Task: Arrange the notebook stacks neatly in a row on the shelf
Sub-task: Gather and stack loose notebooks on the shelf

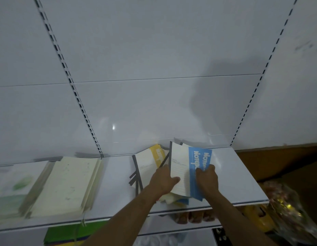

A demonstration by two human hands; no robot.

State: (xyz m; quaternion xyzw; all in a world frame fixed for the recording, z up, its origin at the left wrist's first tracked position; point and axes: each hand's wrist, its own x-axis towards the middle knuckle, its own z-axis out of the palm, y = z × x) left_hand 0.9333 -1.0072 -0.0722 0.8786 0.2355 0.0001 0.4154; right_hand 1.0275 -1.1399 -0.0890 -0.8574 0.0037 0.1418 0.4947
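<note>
Two bare forearms come up from the near edge, one from the near left and one from the near right, each ending in a bare hand: the left hand [163,181] and the right hand [206,180]. No sleeve covers either arm as far as they show. The wrists and fingers carry no watch, band, ring or glove.

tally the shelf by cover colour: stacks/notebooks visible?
Blue-banded notebooks, held by both hands: 1 bunch
Yellow-banded notebooks: 1 pile
Cream stack: 1
Green-tinted stack, blurred: 1
Total: 4 groups; single notebooks can't be counted.
</note>
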